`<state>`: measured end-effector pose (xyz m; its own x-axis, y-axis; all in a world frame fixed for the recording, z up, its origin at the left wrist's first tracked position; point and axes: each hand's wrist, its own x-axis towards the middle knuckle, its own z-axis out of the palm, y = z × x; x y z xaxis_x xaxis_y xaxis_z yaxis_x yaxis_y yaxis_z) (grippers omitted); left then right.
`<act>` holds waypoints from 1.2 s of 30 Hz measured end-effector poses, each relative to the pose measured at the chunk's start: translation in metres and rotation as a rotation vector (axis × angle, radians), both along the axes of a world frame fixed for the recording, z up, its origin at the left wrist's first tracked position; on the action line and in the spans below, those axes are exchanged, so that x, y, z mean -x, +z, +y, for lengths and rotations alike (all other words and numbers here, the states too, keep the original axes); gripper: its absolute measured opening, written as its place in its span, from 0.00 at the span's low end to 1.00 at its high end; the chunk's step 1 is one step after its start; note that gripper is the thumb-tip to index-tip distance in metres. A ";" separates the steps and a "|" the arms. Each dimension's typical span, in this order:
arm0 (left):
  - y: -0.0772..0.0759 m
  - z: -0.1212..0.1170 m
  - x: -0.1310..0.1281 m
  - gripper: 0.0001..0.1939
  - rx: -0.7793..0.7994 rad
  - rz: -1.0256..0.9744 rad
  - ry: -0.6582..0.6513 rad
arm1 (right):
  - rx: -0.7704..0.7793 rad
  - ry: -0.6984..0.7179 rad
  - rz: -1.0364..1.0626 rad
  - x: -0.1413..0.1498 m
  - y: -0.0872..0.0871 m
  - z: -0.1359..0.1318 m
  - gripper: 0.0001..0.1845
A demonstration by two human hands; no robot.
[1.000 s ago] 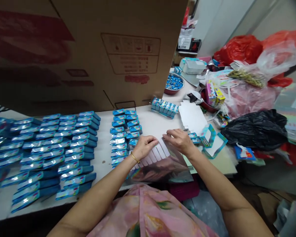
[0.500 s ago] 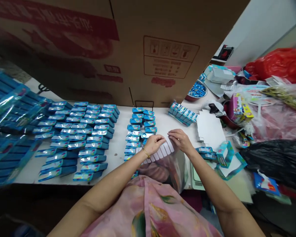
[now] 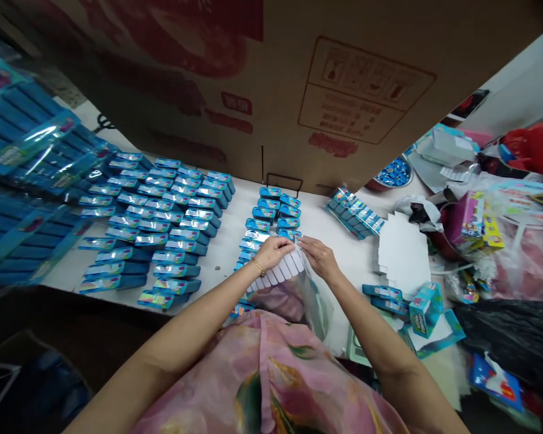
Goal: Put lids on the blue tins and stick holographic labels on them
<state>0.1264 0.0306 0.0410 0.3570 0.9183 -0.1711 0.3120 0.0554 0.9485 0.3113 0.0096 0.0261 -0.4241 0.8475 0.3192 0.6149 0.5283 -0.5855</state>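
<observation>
Close in front of my body, a clear plastic bag (image 3: 314, 307) hangs between my hands, with pink cloth showing through it. A row of white strips (image 3: 278, 272) lies along the bag's upper part; whether they are box ends or a sheet of labels I cannot tell. My left hand (image 3: 271, 253), with a bracelet at the wrist, pinches the bag's top edge. Beside it, my right hand (image 3: 317, 256) pinches the same edge, thumb and fingers together. Just beyond my left hand stand two columns of small blue boxes (image 3: 266, 212), some hidden behind that hand.
A large cardboard carton (image 3: 271, 114) fills the table's back. Rows of blue boxes (image 3: 163, 214) and film-wrapped packs (image 3: 36, 150) stand left. To the right are a wrapped pack (image 3: 353, 214), white card (image 3: 402, 253), a bowl of small blue items (image 3: 393, 173) and a black bag (image 3: 511, 325).
My view has shifted, so the carton and table appear farther right. My hands have come closer together along the bag's edge, and the white strips hang lower between them.
</observation>
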 end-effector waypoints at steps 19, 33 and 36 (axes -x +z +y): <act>-0.027 0.032 -0.007 0.13 -0.081 0.265 -0.003 | -0.091 -0.023 -0.233 0.005 -0.008 0.053 0.10; -0.054 0.043 -0.009 0.14 0.176 0.038 0.017 | -0.095 0.174 -0.383 0.000 -0.033 0.048 0.14; -0.055 0.045 -0.007 0.13 0.110 0.107 0.031 | 0.048 0.106 -0.348 0.005 -0.018 0.041 0.11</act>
